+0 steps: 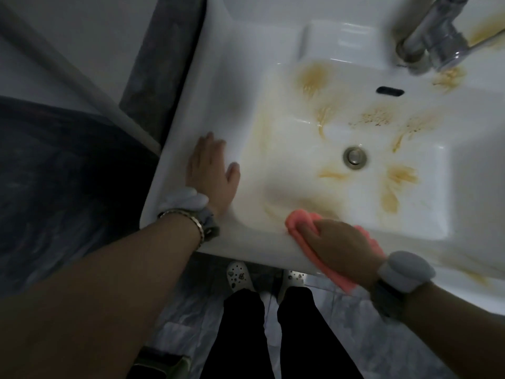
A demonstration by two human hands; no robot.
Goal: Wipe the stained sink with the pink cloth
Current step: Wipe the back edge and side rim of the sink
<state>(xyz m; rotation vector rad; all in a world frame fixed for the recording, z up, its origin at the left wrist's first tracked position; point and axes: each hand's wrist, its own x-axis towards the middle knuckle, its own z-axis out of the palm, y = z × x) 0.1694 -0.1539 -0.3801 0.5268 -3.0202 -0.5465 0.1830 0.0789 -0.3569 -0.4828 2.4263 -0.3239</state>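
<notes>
The white sink [218,86] fills the upper right of the head view, its basin smeared with several yellow-brown stains [313,77] around the metal drain [355,156]. My right hand [338,239] presses the pink cloth [299,218] onto the basin's near inner wall at the front rim, fingers curled over it. The cloth trails back under my wrist. My left hand [211,173] rests flat on the sink's left rim, fingers straight, holding nothing.
A chrome faucet [434,39] stands at the back right, with more stains beside it. An overflow slot [390,91] sits in the back wall. A dark wall edge [161,64] borders the sink on the left. My legs and white shoes [239,277] stand on the tiled floor below.
</notes>
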